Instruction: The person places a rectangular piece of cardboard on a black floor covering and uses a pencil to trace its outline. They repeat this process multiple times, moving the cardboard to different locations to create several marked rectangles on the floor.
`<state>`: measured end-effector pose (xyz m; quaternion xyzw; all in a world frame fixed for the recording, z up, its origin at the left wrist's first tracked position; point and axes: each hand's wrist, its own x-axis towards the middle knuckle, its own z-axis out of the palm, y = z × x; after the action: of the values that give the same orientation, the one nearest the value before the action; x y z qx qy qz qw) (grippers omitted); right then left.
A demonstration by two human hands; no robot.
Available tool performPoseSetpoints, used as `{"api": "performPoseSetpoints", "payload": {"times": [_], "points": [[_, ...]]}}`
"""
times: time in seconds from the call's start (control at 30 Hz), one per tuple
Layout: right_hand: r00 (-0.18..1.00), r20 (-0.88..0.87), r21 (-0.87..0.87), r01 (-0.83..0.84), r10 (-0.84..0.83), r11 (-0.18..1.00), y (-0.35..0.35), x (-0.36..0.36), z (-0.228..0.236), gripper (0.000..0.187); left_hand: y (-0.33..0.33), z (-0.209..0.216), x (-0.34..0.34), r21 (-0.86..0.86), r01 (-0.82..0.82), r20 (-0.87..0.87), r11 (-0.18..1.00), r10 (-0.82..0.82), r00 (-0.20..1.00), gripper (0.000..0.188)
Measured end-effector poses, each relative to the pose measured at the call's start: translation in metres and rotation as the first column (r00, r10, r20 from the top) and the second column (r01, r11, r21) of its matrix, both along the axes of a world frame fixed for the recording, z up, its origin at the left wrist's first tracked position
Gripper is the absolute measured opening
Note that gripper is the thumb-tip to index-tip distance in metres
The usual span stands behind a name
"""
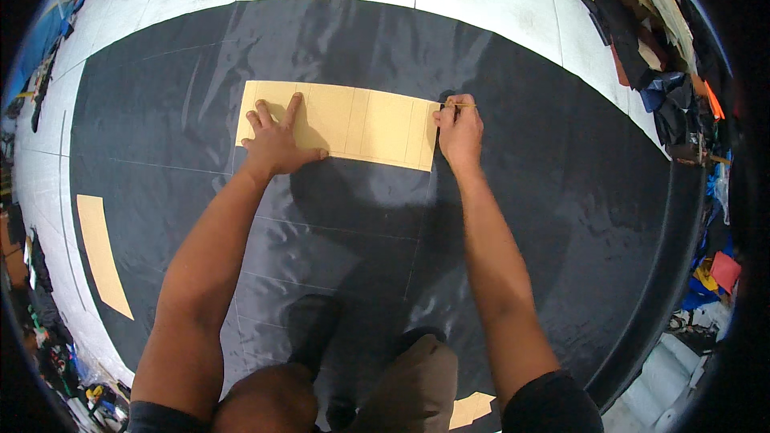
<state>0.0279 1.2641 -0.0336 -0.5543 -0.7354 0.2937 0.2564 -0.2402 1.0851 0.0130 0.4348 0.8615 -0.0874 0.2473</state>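
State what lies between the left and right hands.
Head view: an uncovered stretch of the tan panel, faintly lined, flat on the black sheet. The left hand spreads on it; the right hand is at its right edge.

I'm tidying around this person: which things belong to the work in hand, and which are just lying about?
Seemingly in use:
large tan rectangular card, left hand spread on it
thin yellowish stick, in the right hand
shiny black sheet with pale lines, beneath the card

Seemingly lying about, untouched:
narrow tan card strip, left
small tan card piece, lower edge
bright orange strip, far right
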Motion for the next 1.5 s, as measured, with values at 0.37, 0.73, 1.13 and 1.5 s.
{"api": "performPoseSetpoints", "payload": {"times": [0.37, 0.73, 1.13, 1.5], "points": [[0.834, 0.415, 0.049, -0.42, 0.364, 0.906, -0.063, 0.033, 0.037, 0.018, 0.003, -0.012, -0.008, -0.007, 0.036, 0.003, 0.999, -0.036, 0.999, 0.128], [0.999, -0.02, -0.223, -0.045, 0.042, 0.974, -0.213, 0.157, 0.04, 0.024, -0.015, -0.01, 0.002, 0.115, 0.022, -0.053, 0.993, -0.016, 0.998, 0.117], [0.898, 0.438, -0.148, 0.024, 0.044, 0.989, -0.461, 0.385, 0.013, 0.053, -0.36, 0.002, 0.03, -0.022, -0.405, -0.189, 0.914, 0.394, 0.899, 0.088], [0.859, 0.511, -0.165, 0.079, 0.017, 0.983, -0.455, 0.342, -0.018, 0.062, -0.663, -0.019, -0.021, -0.182, -0.616, -0.22, 0.766, 0.579, 0.785, 0.09]]}}
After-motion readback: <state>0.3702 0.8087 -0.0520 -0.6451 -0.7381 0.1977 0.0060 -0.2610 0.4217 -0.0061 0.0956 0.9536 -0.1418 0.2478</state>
